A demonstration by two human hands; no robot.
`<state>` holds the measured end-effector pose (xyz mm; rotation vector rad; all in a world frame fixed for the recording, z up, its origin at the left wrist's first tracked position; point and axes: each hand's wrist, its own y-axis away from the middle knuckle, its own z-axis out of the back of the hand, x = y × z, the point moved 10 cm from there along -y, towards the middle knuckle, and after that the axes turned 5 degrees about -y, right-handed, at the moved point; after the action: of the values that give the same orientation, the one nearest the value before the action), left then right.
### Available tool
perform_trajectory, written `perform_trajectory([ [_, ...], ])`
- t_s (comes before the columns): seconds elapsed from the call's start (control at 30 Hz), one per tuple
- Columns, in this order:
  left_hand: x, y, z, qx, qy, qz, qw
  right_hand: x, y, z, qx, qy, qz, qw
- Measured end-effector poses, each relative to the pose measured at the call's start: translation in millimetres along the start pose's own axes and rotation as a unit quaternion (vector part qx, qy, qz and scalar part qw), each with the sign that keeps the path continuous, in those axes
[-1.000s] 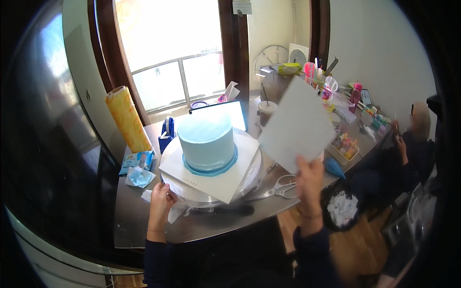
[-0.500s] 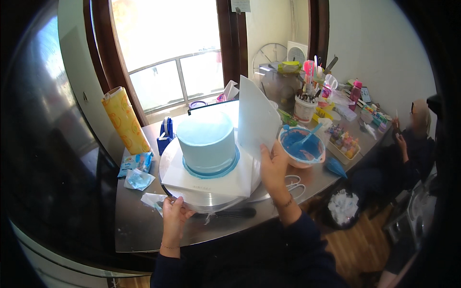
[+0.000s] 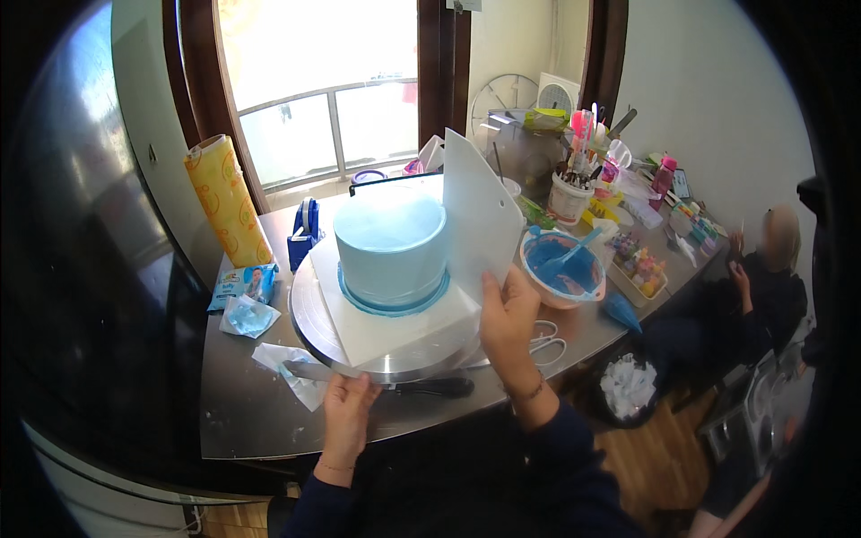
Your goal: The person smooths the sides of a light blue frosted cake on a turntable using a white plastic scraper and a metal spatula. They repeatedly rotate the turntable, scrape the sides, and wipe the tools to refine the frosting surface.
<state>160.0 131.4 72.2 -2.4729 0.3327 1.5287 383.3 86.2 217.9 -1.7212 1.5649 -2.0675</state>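
A round cake (image 3: 391, 255) covered in pale blue icing stands on a white square board (image 3: 395, 336), with a darker blue ring of icing around its base. The board lies on a metal turntable (image 3: 314, 309). My left hand (image 3: 347, 408) pinches the turntable's near rim. My right hand (image 3: 509, 318) grips a large white cake scraper (image 3: 477, 211), held upright with its straight edge against the cake's right side. A spatula with a black handle (image 3: 437, 387) lies on the table by the near rim, its blade partly over white paper (image 3: 300, 390).
Right of the scraper sits a bowl of blue icing (image 3: 574, 273), with a blue piping bag (image 3: 621, 313) and white-handled scissors (image 3: 549, 345) nearby. Wipes (image 3: 244, 285), a tape dispenser (image 3: 305, 235) and a yellow roll (image 3: 226, 202) stand left. Another person (image 3: 771, 278) sits at far right.
The turntable and board have turned, and my left hand has shifted right along the near rim. The scraper stays upright at the cake's right side in my right hand.
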Motion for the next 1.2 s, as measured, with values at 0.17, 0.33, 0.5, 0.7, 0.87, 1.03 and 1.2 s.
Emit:
perform_trajectory([
  [0.17, 20.9, 11.1, -23.2, 0.050, -0.043, 0.050, 0.997, 3.4, 1.3, -1.3, 0.000, -0.006, 0.017, 1.000],
  [0.33, 10.6, 4.4, -4.5, -0.043, 0.032, -0.022, 0.998, 9.4, 2.9, -3.4, -0.003, -0.038, 0.031, 0.999],
  [0.5, 31.5, 15.2, -40.9, 0.126, -0.076, 0.030, 0.989, 4.8, 5.0, -4.2, 0.015, -0.024, -0.013, 1.000],
  [0.7, 18.6, 7.0, -14.2, -0.018, 0.090, 0.000, 0.996, 5.4, 6.1, -4.2, 0.014, -0.016, -0.019, 1.000],
  [0.87, 19.9, 18.6, -36.3, 0.070, 0.074, 0.021, 0.995, 8.4, 9.3, -7.1, 0.013, -0.043, -0.021, 0.999],
  [1.03, 36.6, 31.3, -56.4, 0.161, -0.016, 0.076, 0.984, 9.5, 10.8, -8.2, 0.019, -0.022, -0.030, 0.999],
  [1.2, 9.6, 14.5, -20.0, -0.008, 0.093, -0.032, 0.995, 12.7, 13.0, -9.2, 0.021, -0.021, -0.034, 0.999],
])
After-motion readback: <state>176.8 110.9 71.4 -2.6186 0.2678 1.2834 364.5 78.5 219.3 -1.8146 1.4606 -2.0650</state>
